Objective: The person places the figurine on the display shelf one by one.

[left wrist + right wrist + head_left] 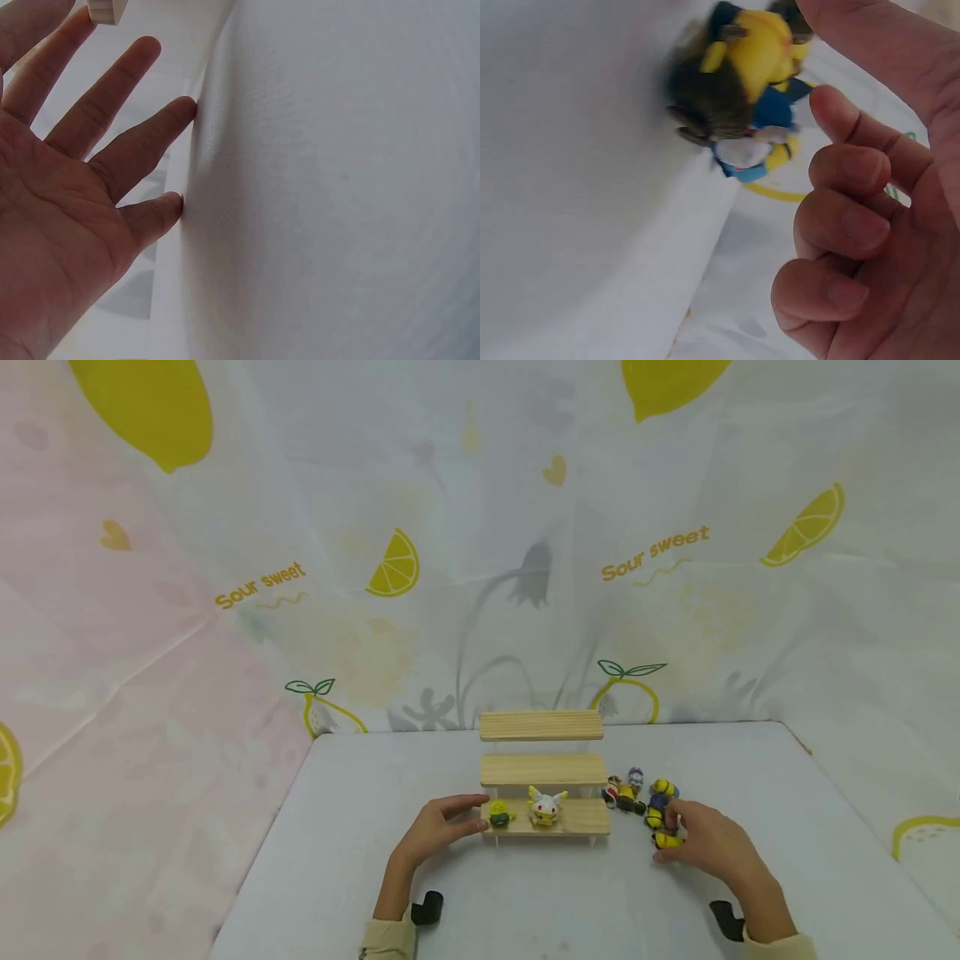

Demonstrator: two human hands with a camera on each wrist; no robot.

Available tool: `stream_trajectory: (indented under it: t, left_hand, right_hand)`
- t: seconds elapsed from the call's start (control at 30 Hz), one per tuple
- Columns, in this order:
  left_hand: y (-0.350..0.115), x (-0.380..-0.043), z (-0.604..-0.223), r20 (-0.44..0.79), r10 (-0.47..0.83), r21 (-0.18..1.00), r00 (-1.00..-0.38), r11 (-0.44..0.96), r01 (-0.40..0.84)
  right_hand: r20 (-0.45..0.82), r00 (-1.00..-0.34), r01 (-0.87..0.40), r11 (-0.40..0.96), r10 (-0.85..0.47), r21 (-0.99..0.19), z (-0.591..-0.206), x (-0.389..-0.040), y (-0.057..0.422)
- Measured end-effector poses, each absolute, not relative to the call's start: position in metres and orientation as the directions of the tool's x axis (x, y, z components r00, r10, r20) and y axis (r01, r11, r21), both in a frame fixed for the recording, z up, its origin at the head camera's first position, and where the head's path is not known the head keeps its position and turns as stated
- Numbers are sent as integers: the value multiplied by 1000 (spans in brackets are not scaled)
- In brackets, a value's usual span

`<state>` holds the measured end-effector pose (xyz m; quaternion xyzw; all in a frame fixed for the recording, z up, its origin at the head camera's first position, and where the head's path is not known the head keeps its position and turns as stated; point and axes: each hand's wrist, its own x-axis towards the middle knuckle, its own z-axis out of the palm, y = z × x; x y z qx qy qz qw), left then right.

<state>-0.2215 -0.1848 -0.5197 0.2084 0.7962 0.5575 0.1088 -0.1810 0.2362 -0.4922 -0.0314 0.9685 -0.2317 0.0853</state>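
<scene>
A small three-tier wooden display stand (545,770) stands on the white table. On its lowest shelf sit a yellow-and-green figurine (498,814) and a white figurine with yellow ears (545,807). My left hand (446,828) is at that shelf's left end, fingers spread, with thumb and a fingertip at the wood beside the yellow-and-green figurine. To the stand's right, my right hand (708,839) reaches over a yellow figurine (667,841). Its thumb and index finger (832,109) are apart near the figurine, the other fingers loosely bent.
Several more small figurines, yellow and blue ones (660,802) and a red-and-white one (611,791), lie in a cluster right of the stand. A lemon-print cloth (450,635) hangs behind the table (555,902).
</scene>
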Motion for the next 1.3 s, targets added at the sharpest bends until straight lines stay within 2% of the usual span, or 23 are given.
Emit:
stream_trajectory:
  t: [0.17, 0.5, 0.93, 1.3]
  left_hand:
    - [-184, -216, -510, 94, 463, 923, -881, 292, 252]
    - [-187, -230, -540, 66, 436, 936, -897, 284, 207]
    - [-188, -231, -542, 64, 440, 928, -896, 304, 215]
    - [-188, -230, -538, 64, 441, 934, -895, 290, 210]
  right_hand:
    - [-178, -982, 9, 919, -66, -394, -504, -182, 236]
    - [-105, -994, -6, 942, -44, -337, -515, -179, 235]
    - [-109, -994, 8, 937, -32, -351, -509, -178, 235]
    - [-13, -993, -106, 906, -122, -410, -504, -173, 242]
